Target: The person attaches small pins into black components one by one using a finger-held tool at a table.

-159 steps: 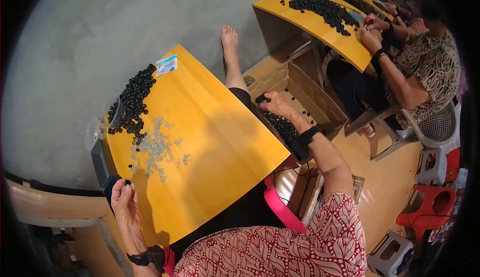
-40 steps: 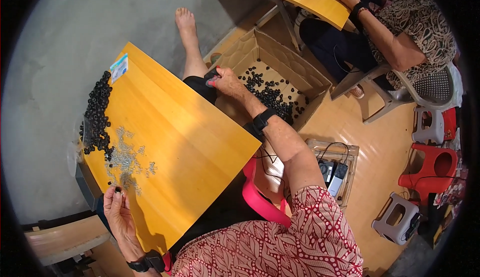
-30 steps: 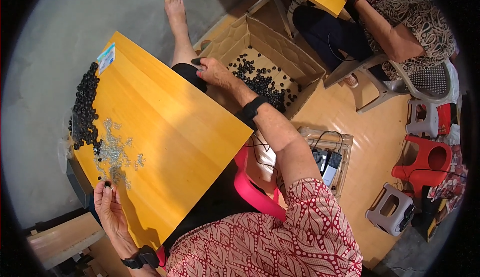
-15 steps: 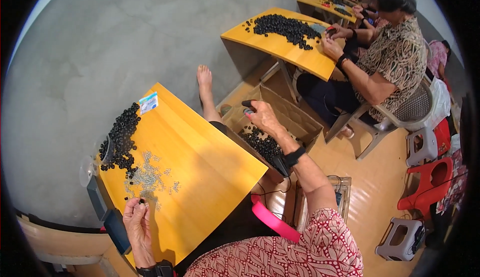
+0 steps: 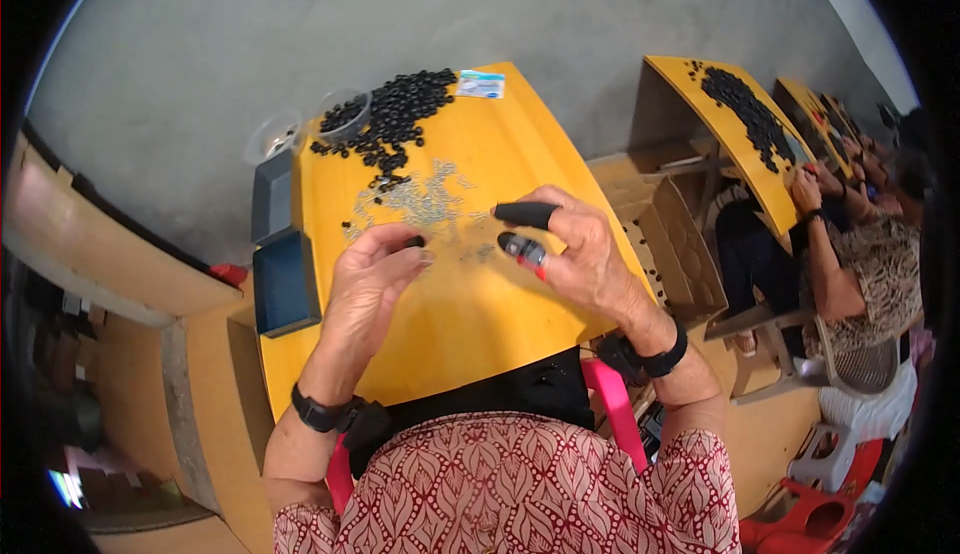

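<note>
Above the yellow tabletop point(image 5: 400, 354), my left hand point(image 5: 362, 289) pinches a small black ring-like part point(image 5: 414, 242) between thumb and fingertips. My right hand point(image 5: 595, 264) is to the right of it over the table. A black cover is on one of its fingers, and a black and grey wrap with red on another. Their tips are apart, and I see nothing held between them. Beyond both hands, small silvery pins point(image 5: 430, 194) lie scattered. Behind the pins is a heap of black parts point(image 5: 415, 104).
Clear round containers point(image 5: 345, 119) stand by the heap. Two blue-grey trays point(image 5: 285, 284) line the left edge. A small packet point(image 5: 481, 84) lies at the back. Right of the table is a cardboard box point(image 5: 680, 254); farther right, a person point(image 5: 860, 274) works at another table.
The right hand has come from over the cardboard box to above the table, near the left hand. The left hand still pinches its black part. The view has turned.
</note>
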`<state>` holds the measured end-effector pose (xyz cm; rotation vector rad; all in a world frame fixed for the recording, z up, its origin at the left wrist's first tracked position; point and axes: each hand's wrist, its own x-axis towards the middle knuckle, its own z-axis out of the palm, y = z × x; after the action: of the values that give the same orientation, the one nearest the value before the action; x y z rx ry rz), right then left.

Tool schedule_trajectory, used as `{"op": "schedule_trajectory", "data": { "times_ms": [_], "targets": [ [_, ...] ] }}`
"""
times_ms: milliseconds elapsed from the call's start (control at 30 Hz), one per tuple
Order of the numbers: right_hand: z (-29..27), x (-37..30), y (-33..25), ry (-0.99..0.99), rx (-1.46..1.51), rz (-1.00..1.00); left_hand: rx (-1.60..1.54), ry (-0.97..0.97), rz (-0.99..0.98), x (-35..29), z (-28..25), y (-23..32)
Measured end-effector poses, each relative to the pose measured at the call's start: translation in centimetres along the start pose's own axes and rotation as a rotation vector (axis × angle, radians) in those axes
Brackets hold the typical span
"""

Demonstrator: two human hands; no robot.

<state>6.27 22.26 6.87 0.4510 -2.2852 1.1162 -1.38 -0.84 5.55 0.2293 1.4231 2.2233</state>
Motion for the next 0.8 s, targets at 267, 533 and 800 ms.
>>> {"op": "schedule_trajectory", "data": {
  "times_ms": [267,533,800],
  "targets": [
    [4.6,0.0,-1.7,-0.07,0.026,-0.071,-0.188,-0.084,-0.013,-0.6,-0.4,-1.0],
    [5.7,0.1,-2.3,-0.03,-0.125,-0.207,-0.169,-0.077,0.02,-0.7,-1.0,-2.3],
    [5.7,0.3,-2.7,-0.047,-0.18,-0.243,-0.132,-0.071,0.073,-0.8,-1.6,-2.4]
  ]
}}
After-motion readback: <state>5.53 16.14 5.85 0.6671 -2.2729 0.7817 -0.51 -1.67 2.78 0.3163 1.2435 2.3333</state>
